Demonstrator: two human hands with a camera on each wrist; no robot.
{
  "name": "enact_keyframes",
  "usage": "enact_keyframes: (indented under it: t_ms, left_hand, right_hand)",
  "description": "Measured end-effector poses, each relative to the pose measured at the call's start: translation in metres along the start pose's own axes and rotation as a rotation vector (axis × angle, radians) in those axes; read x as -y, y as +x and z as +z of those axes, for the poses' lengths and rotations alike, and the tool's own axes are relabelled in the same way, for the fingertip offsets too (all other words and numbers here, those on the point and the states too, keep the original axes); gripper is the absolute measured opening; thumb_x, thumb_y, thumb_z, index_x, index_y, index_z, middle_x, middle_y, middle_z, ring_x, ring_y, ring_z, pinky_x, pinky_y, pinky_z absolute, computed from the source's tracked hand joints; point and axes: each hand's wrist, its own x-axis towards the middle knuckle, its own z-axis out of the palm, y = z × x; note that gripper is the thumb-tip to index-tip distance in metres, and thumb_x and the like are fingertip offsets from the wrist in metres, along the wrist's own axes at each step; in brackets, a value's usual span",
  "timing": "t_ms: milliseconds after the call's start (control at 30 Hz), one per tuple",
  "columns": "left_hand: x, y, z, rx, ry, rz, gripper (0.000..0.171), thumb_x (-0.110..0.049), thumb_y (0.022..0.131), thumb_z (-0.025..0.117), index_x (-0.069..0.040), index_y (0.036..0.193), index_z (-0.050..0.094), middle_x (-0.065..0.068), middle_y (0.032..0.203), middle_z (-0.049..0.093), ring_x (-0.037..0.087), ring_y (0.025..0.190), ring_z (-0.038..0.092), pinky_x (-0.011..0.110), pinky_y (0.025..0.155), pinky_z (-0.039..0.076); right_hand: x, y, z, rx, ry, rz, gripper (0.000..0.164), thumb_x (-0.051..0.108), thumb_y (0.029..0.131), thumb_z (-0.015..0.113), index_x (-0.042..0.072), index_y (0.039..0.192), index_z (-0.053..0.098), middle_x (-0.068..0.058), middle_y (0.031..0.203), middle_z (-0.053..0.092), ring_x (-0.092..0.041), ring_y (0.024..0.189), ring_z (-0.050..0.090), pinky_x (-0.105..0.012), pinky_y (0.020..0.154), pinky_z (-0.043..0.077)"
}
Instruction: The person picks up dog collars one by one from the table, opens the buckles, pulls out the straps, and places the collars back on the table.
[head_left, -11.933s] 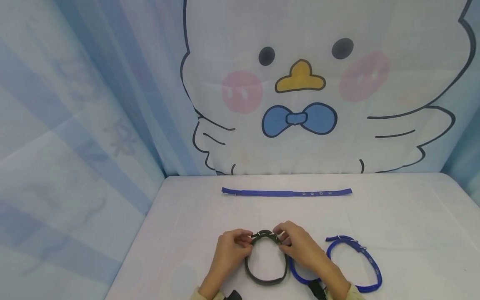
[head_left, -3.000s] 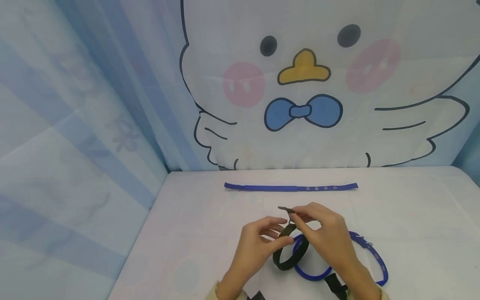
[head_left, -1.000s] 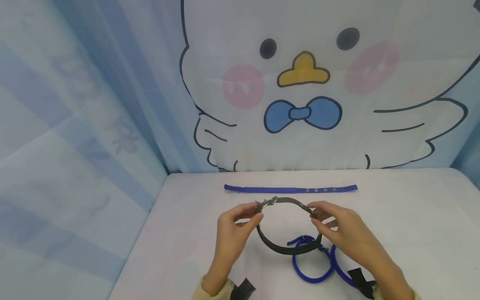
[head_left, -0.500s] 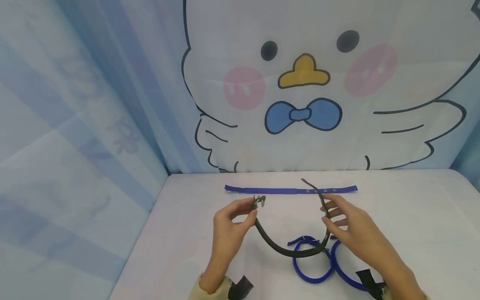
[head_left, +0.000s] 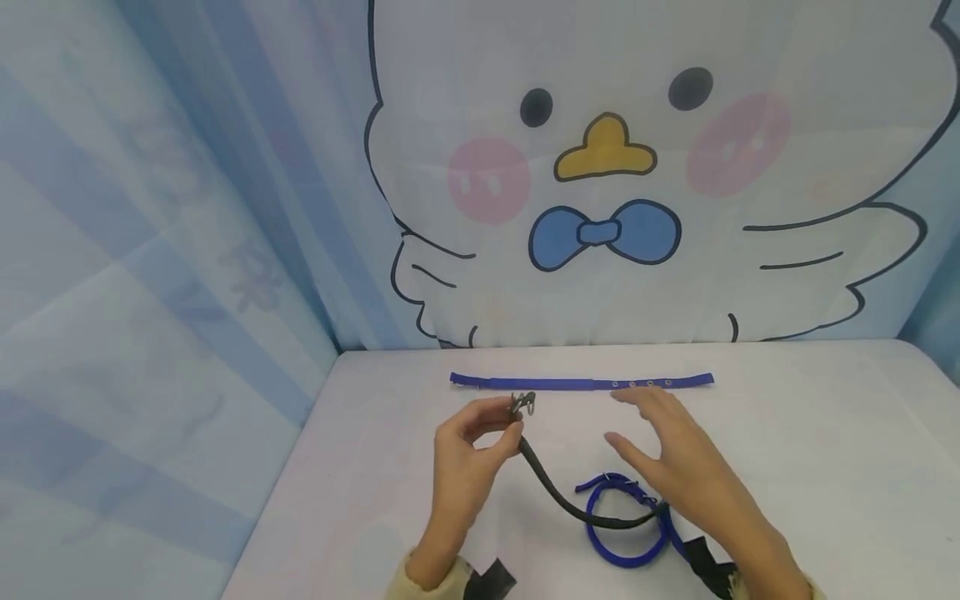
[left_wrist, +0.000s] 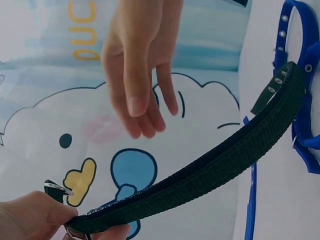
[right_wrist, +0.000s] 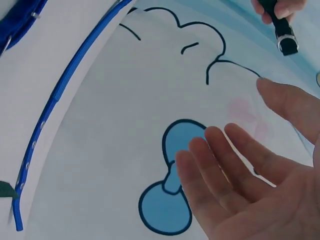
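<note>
My left hand (head_left: pixel 468 458) pinches a dark green collar (head_left: pixel 600 522) at its buckle end, above the table. The collar is unbuckled and hangs in a curve to the right. In the left wrist view its woven strap (left_wrist: pixel 210 162) and the eyelets at its free end show. My right hand (head_left: pixel 678 454) hovers to the right of the buckle, fingers spread, touching nothing. A blue collar (head_left: pixel 628 562), coiled in a ring, lies under the hanging strap. Another blue collar (head_left: pixel 675 537) is mostly hidden behind the right hand and wrist.
A blue collar (head_left: pixel 540 384) lies straight along the back of the white table (head_left: pixel 360 492). Behind the table hangs a curtain (head_left: pixel 600 308) with a cartoon duck. Black straps are on both wrists.
Earlier the green collar was a buckled loop on the table. It was lifted and unbuckled, and its ends came apart. Since half a second ago my right hand has let go of its free end, which dropped.
</note>
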Motion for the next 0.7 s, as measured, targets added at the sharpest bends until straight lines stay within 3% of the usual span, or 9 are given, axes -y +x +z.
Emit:
enact_keyframes:
  t_ms: [133,300,467,567,700]
  left_hand:
    - [0.0,-0.001,0.004,-0.028,0.0,0.031,0.026,0.001,0.084,0.075,-0.013,0.106,0.074,0.006,0.1,0.074,0.019,0.09,0.071,0.027,0.071,0.062]
    - [0.0,-0.003,0.009,-0.058,-0.019,0.074,0.024,0.002,0.085,0.074,-0.012,0.105,0.073,0.005,0.1,0.074,0.019,0.09,0.071,0.028,0.07,0.062]
    - [0.0,-0.003,0.01,-0.06,-0.057,0.082,0.021,0.001,0.086,0.073,-0.009,0.104,0.072,0.006,0.102,0.074,0.02,0.091,0.071,0.029,0.07,0.062]
    - [0.0,-0.002,0.011,-0.056,-0.077,0.08,0.019,0.0,0.086,0.073,-0.008,0.103,0.072,0.007,0.102,0.074,0.021,0.091,0.071,0.03,0.069,0.062]
    - [0.001,-0.002,0.01,-0.069,-0.068,0.078,0.015,-0.005,0.087,0.075,-0.009,0.101,0.073,0.006,0.101,0.074,0.02,0.091,0.072,0.031,0.07,0.062]
  right_hand:
    - [0.012,0.003,0.011,0.103,0.106,-0.011,0.058,0.047,0.095,0.063,0.01,0.139,0.052,-0.011,0.133,0.061,-0.032,0.118,0.06,-0.054,0.096,0.053]
    - [0.025,0.009,0.029,0.238,0.215,0.004,0.059,0.054,0.097,0.055,0.012,0.138,0.053,-0.004,0.124,0.067,-0.026,0.113,0.064,-0.049,0.094,0.055]
    - [0.03,0.013,0.042,0.308,0.25,-0.057,0.052,0.048,0.1,0.054,0.009,0.135,0.054,0.002,0.107,0.072,-0.017,0.098,0.069,-0.041,0.083,0.059]
    - [0.031,0.015,0.044,0.319,0.261,-0.123,0.043,0.041,0.101,0.055,0.008,0.13,0.058,0.005,0.099,0.074,-0.012,0.091,0.07,-0.032,0.077,0.059]
    - [0.032,0.017,0.044,0.319,0.272,-0.149,0.029,0.032,0.101,0.059,0.01,0.118,0.065,0.004,0.097,0.074,-0.009,0.087,0.07,-0.025,0.075,0.058]
